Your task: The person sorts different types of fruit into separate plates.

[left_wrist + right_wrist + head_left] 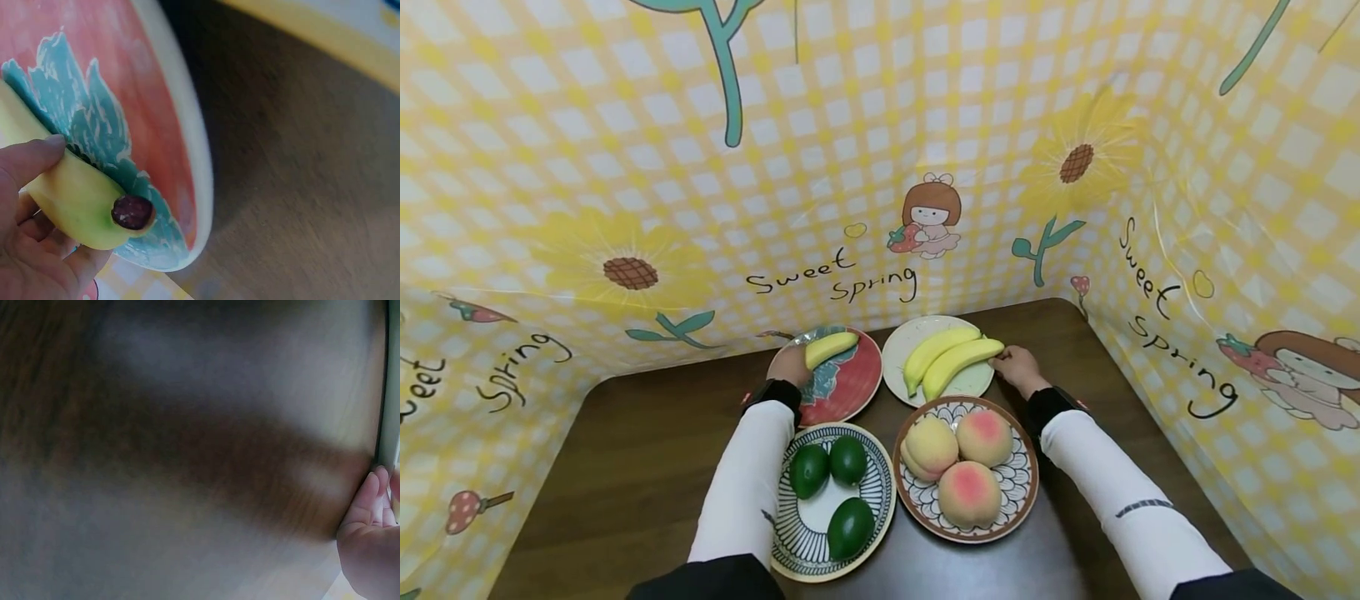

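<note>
My left hand [793, 365] grips a yellow banana [81, 200], with the thumb along its upper side. The banana lies over the red plate [867, 367], which has a teal leaf pattern; its dark stem end shows in the left wrist view. On the far right, my right hand [1019, 371] holds the rim of the pale plate [895, 350], its fingertips [370, 484] right at the edge. Two bananas [955, 362] lie on that plate, and the end of the nearer one reaches the right fingers.
Nearer me, a blue-patterned plate [797, 546] bears three avocados [852, 528]. Beside it, a brown-rimmed plate [917, 521] bears three peaches [968, 495]. The plates sit close together on the dark wooden table [625, 467]. Yellow checked cloth [820, 183] walls the back and sides.
</note>
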